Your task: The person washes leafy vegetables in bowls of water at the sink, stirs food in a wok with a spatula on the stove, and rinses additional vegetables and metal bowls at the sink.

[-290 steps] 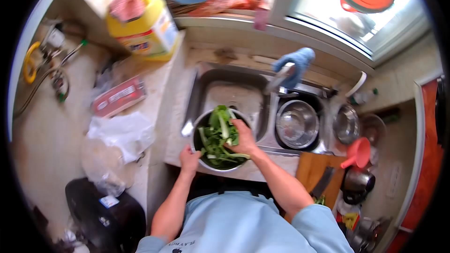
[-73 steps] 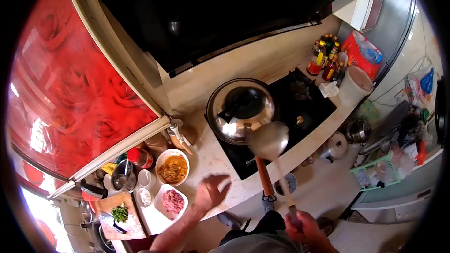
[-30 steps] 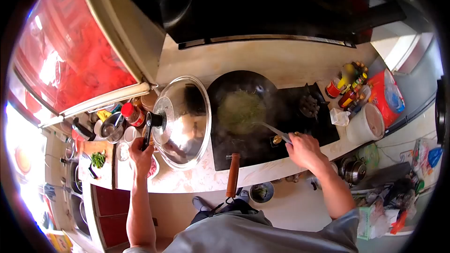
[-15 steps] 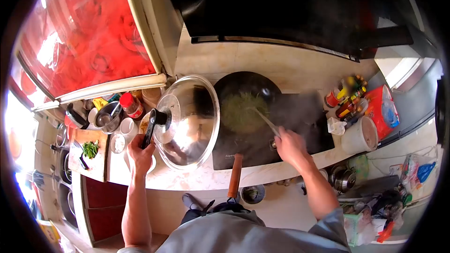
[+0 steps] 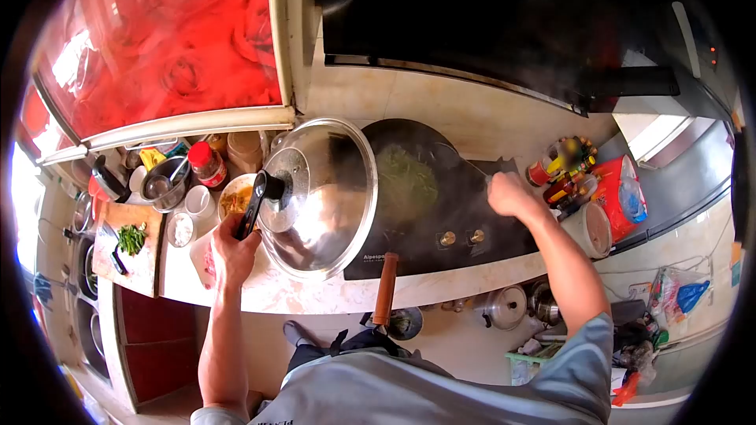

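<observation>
My left hand (image 5: 235, 250) is closed round the black handle of a large glass lid (image 5: 323, 197), which is held tilted over the counter, left of the wok. Green vegetables (image 5: 406, 179) lie in the dark wok (image 5: 394, 135) on the black stove, with steam rising. My right hand (image 5: 510, 195) is closed on the handle end of a metal spatula (image 5: 472, 165) at the wok's right side; the spatula's head cannot be made out through the steam. The wok's wooden handle (image 5: 385, 291) points toward my body.
Left on the counter are a cutting board (image 5: 146, 274) with chopped greens, a knife, bowls and a red-lidded jar (image 5: 206, 164). Sauce bottles (image 5: 568, 165), a white bucket (image 5: 587, 230) and a red bag (image 5: 620, 197) stand right. The range hood (image 5: 472, 24) hangs above.
The wok was covered at first and is now uncovered, the lid in my left hand. My right hand has moved from the wok's front to its right side. The view has shifted right.
</observation>
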`<action>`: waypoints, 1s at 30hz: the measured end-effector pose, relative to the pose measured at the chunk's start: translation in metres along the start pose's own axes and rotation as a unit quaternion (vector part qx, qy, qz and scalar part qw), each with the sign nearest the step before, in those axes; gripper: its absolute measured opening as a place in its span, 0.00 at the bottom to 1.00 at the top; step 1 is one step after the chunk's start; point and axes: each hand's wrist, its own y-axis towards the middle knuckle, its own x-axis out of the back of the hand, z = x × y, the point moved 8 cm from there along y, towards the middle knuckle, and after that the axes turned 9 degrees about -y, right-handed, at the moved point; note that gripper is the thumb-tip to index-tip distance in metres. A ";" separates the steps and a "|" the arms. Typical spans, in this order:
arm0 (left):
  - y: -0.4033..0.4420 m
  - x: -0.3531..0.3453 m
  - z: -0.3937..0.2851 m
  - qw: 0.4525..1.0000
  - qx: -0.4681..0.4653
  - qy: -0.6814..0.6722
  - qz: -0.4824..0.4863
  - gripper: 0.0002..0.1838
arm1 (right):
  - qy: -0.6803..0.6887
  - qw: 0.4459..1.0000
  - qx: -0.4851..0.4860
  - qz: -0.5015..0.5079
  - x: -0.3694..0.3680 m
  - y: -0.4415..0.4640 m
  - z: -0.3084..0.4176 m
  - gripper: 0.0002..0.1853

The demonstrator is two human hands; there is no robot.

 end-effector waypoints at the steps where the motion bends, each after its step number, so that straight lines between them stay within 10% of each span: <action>1: -0.002 0.003 -0.003 1.000 0.001 0.009 -0.005 0.11 | -0.009 0.998 0.003 0.056 -0.006 0.014 -0.007 0.10; 6: -0.015 0.013 -0.018 1.000 0.000 0.017 -0.009 0.10 | 0.369 0.856 -0.083 0.351 -0.102 0.019 -0.008 0.13; 9: -0.017 0.021 -0.014 1.000 0.019 0.010 -0.012 0.10 | 0.535 0.785 -0.039 0.309 -0.129 0.025 0.030 0.17; 17: -0.016 0.034 0.005 0.999 -0.006 -0.035 -0.017 0.10 | 0.075 0.989 0.117 -0.046 -0.037 -0.015 0.062 0.17; 27: -0.018 0.035 0.010 1.000 -0.009 -0.023 -0.016 0.11 | -0.047 0.998 0.004 0.032 0.001 -0.001 -0.001 0.12; 30: -0.021 0.039 0.022 0.999 0.017 -0.040 -0.013 0.11 | 0.170 0.940 -0.047 0.293 -0.051 -0.001 -0.009 0.17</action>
